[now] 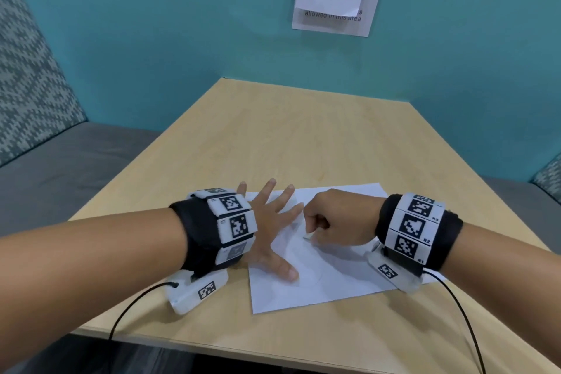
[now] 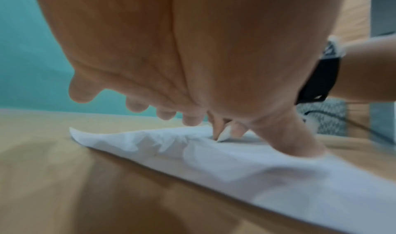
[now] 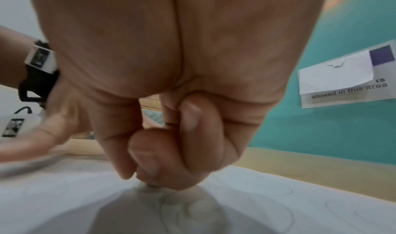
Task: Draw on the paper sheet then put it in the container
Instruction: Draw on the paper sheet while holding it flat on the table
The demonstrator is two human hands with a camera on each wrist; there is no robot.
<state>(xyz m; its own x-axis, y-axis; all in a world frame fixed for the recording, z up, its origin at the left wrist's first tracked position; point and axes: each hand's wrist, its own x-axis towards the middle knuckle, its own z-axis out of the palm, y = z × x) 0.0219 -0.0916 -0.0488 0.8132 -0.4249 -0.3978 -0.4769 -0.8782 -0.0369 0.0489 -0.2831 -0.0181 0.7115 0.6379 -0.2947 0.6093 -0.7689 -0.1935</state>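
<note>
We are in the drawing step. Our left hand (image 1: 270,231) lies flat on the paper sheet (image 1: 331,276) with fingers spread straight, pinning its left part to the table (image 1: 273,136); that grip is wide and holds nothing. Our right hand (image 1: 337,218) is curled tight, its grip narrow and pinched on a short whitish drawing tool (image 2: 223,136) whose tip touches the sheet near the middle. What kind of tool it is, we cannot tell; only its pale pointed end shows.

The sheet lies at the near part of the table, slightly skewed to the table edge, with its right corner under our right wrist. It is white, thin and limp. The left wrist view shows it rumpled just ahead of our left fingers, and the right wrist view shows faint grey looping lines (image 3: 252,209) on it around the tool tip.

No container is in view, so we judge the second half of the task not yet begun. The next move calls for keeping the sheet pressed flat while the tip travels, with light pressure, since paper this thin could crease or slide.
</note>
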